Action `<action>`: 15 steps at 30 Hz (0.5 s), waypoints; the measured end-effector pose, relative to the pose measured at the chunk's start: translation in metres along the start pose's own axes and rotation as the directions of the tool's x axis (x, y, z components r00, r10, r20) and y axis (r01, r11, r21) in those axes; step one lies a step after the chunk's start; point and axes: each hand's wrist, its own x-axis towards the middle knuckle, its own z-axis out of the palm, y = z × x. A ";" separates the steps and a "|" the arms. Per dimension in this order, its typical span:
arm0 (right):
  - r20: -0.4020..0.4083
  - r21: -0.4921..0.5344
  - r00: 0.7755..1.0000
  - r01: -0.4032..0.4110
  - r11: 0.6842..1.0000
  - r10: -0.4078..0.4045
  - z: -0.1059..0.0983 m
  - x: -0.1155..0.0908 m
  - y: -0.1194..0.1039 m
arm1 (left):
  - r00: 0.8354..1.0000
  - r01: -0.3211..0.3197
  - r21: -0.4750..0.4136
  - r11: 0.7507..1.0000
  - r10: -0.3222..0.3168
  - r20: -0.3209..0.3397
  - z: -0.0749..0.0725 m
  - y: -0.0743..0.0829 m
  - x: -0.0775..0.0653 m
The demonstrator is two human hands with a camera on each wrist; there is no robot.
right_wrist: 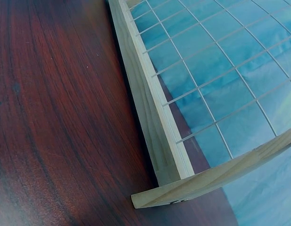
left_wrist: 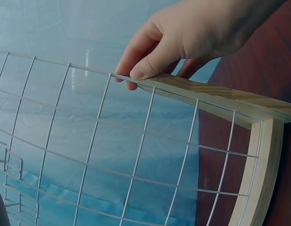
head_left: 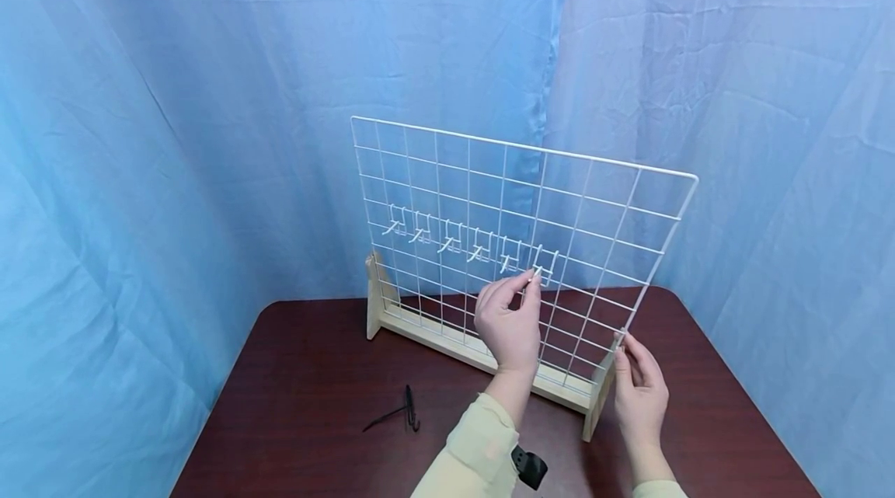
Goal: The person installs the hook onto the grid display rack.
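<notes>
A white wire grid panel point(head_left: 594, 234) stands upright in a pale wooden stand point(head_left: 482, 358). Several small white hooks point(head_left: 450, 242) hang in a row across the grid. My left hand point(head_left: 510, 323) pinches the rightmost hook point(head_left: 548, 269) between thumb and fingertip; in the left wrist view only a dark bit of that hand shows at the lower left edge. My right hand point(head_left: 639, 397) grips the top of the stand's right upright point(head_left: 603, 389), beside the grid's edge. From the left wrist view, the right thumb and fingers point(left_wrist: 147, 66) hold this upright from both sides.
On the dark red wooden table point(head_left: 301, 358), a black object point(head_left: 410, 409) with a thin rod and hooked end lies in front of the stand. Below my left wrist is a black strapped device point(head_left: 529, 467). Blue curtains point(head_left: 280, 55) hang behind and beside the table.
</notes>
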 end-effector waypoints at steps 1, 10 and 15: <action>-0.001 0.003 1.000 -0.001 1.000 0.001 0.000 0.000 0.000 | 1.000 0.004 0.002 1.000 -0.004 -0.002 0.001 0.000 -0.001; 0.000 0.017 1.000 0.000 1.000 0.000 0.000 0.000 0.002 | 1.000 0.030 0.032 0.999 -0.030 0.005 0.006 -0.003 -0.002; 0.005 0.025 1.000 0.001 1.000 -0.001 0.000 0.000 0.002 | 0.998 0.051 0.035 0.998 -0.052 0.030 0.007 -0.005 -0.004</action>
